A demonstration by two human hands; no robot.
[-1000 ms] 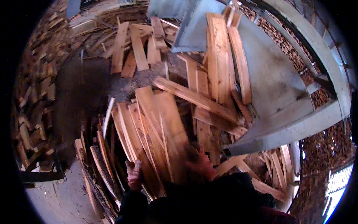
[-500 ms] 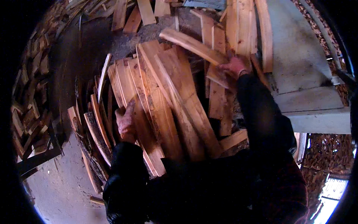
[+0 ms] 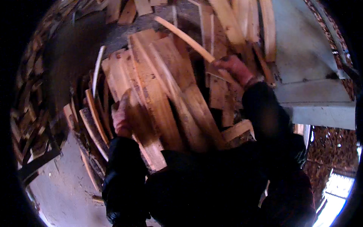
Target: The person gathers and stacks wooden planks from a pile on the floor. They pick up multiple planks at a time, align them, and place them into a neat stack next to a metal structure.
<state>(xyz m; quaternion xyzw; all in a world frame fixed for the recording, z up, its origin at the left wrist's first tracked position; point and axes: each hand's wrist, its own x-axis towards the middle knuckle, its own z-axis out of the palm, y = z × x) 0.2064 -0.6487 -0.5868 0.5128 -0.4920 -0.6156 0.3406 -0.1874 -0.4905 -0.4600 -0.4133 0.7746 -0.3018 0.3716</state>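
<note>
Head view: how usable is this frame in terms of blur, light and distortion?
Head view: the right hand on a thin slat is motion-blurred; the left hand on the boards is soft too. Dark sleeves lose detail in shadow, the lower-right corner is blown out, and fisheye bends edges near the black rim.

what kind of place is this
Probably a timber yard or wood workshop. Rough pale wooden slats lie heaped before the person, the right hand grasps a thin curved wooden strip, and more stacked offcuts line the left side above a grey concrete floor.
</note>
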